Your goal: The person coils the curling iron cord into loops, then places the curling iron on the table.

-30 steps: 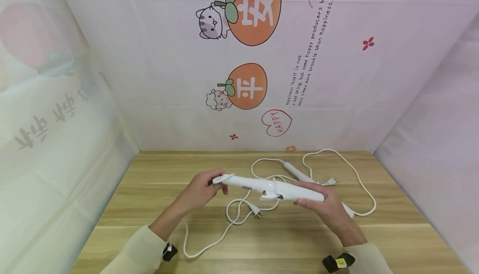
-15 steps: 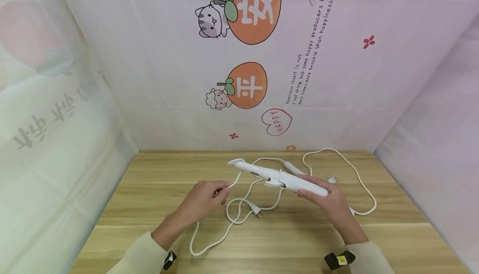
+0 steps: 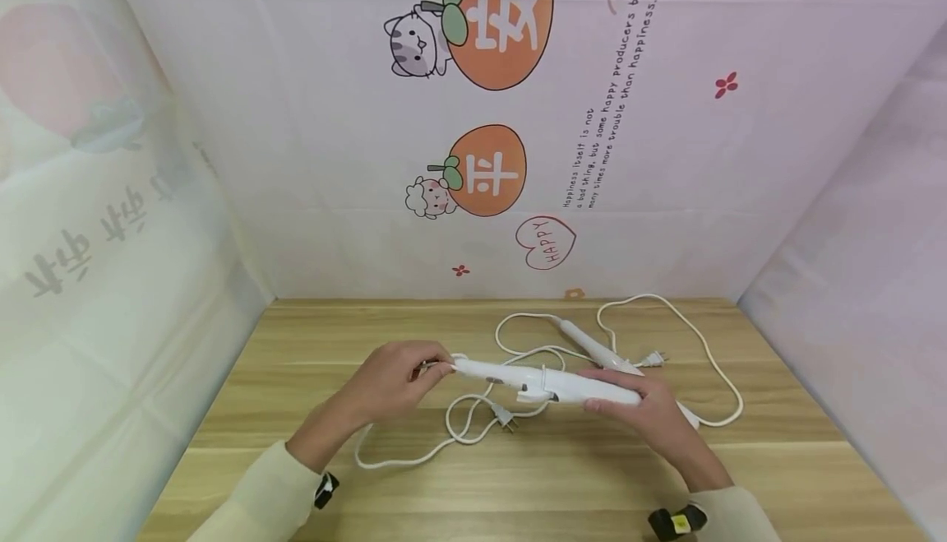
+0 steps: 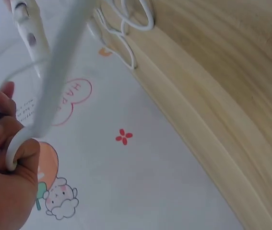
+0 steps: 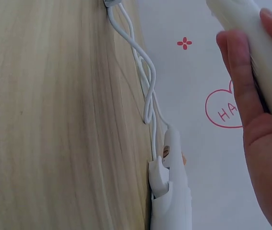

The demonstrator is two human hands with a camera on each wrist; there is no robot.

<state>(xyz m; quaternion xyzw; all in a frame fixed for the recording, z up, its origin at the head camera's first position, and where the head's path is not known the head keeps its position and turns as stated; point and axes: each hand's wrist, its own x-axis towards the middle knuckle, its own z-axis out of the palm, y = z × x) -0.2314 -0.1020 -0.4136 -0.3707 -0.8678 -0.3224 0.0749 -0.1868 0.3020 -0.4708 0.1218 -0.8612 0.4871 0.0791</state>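
A white curling iron (image 3: 503,374), with grey buttons and a lever near its middle, is held above the table. My right hand (image 3: 651,410) grips its thick right end; the right wrist view shows fingers round the white body (image 5: 265,52). At the narrow left end, my left hand (image 3: 395,377) pinches the white power cord (image 4: 61,72) close to where it leaves the iron. That cord passes over the left hand in the left wrist view, then sags to the table in a loop (image 3: 399,465). A thin white band (image 3: 543,377) crosses the iron's middle.
Behind the held iron, a second white curling iron (image 3: 592,343) lies on the wooden table (image 3: 311,328), its cord (image 3: 710,353) curving to the right. Two plugs, one in front (image 3: 505,417) and one behind (image 3: 653,359), lie on the wood. Printed cloth (image 3: 333,196) walls the back and sides.
The left hand drew the cord down and away from the iron's raised tip, then came up beside the tip again. The iron has levelled out, and the cord's loop on the table has shifted.
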